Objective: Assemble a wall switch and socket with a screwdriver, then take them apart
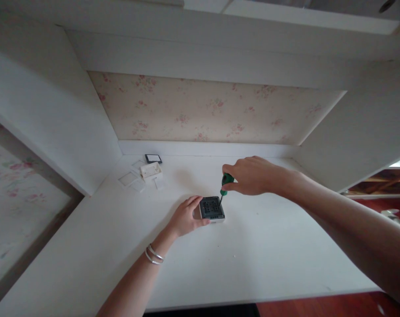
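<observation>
A small square box (212, 208), dark on top with white sides, sits on the white desktop; it looks like a wall socket, but I cannot be sure. My left hand (185, 216) grips it from the left, thumb at the near edge and fingers at the far corner. Above its right side, my right hand (252, 176) is closed round the green handle of a screwdriver (226, 178). The screwdriver's metal shaft slants down, and its tip meets the right part of the dark top. Whether it sits in a screw is too small to tell.
At the back left lie a white plastic box (151, 171), a black-framed plate (153, 158) and several thin clear frames (127, 179). White panels (97, 110) flank the desktop (266, 255), with floral wallpaper (200, 108) behind. A shelf (219, 53) runs overhead.
</observation>
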The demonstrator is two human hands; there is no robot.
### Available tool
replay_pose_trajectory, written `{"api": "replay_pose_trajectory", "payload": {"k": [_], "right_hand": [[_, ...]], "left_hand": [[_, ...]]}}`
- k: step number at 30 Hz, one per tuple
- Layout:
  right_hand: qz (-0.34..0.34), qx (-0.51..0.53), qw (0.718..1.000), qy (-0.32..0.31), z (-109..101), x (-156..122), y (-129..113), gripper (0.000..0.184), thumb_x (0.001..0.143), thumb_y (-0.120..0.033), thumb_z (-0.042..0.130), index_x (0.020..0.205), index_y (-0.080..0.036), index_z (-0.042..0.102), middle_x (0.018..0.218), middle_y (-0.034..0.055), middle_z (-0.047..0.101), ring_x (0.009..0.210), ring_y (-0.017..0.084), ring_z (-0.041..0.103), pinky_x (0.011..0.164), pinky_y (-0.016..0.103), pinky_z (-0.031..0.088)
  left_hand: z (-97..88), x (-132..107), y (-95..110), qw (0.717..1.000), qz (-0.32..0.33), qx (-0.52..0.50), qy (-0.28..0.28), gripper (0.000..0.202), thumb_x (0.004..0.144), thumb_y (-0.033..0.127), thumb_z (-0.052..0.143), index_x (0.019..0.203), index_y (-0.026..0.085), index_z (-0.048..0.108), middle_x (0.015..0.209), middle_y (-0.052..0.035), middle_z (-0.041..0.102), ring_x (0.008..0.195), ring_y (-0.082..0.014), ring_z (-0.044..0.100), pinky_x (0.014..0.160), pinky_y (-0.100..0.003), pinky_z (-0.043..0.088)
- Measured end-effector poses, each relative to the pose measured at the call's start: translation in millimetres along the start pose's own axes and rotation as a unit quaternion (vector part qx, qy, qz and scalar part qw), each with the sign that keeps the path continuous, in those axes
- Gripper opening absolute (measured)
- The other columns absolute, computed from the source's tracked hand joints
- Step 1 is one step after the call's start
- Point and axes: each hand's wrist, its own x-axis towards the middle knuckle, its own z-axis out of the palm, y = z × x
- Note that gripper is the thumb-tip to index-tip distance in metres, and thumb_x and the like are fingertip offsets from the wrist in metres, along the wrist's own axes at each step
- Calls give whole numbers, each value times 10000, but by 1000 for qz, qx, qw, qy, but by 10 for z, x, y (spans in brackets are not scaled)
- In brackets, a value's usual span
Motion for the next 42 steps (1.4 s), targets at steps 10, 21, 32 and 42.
{"api": "replay_pose_trajectory", "payload": {"k": [10, 21, 32, 42], "right_hand": [[14, -28, 999, 24, 19, 25, -48, 577, 863, -641, 370, 967, -149, 652, 811, 160, 670, 796, 321, 650, 652, 381, 441], [23, -41, 998, 52, 29, -3, -118, 645, 857, -685, 329, 883, -141, 674, 751, 158, 667, 753, 308, 652, 643, 364, 431], [98, 6, 993, 66, 9, -52, -51, 547, 866, -633, 342, 887, -187, 657, 766, 121, 661, 721, 273, 624, 631, 336, 402], [168, 272, 889, 328, 244, -638, -171, 291, 889, -443, 512, 1043, -225, 627, 798, 12, 663, 543, 110, 555, 569, 235, 442]], "left_hand": [[4, 4, -10, 1000, 1, 0, 2, 770, 714, 564, 673, 1350, 216, 413, 1375, -90, 446, 1255, -265, 427, 1071, -388, 358], [-13, 11, 14, 1000, 1, -14, 7, 757, 696, 547, 693, 1331, 220, 440, 1354, -89, 465, 1249, -265, 433, 1079, -391, 351], [-3, -14, 39, 1000, 1, -15, 19, 760, 695, 549, 698, 1326, 211, 443, 1339, -89, 479, 1228, -262, 453, 1068, -391, 366], [89, 13, -27, 997, -32, 4, 65, 645, 834, 468, 575, 1378, 191, 366, 1448, -94, 352, 1327, -235, 346, 1121, -386, 299]]}}
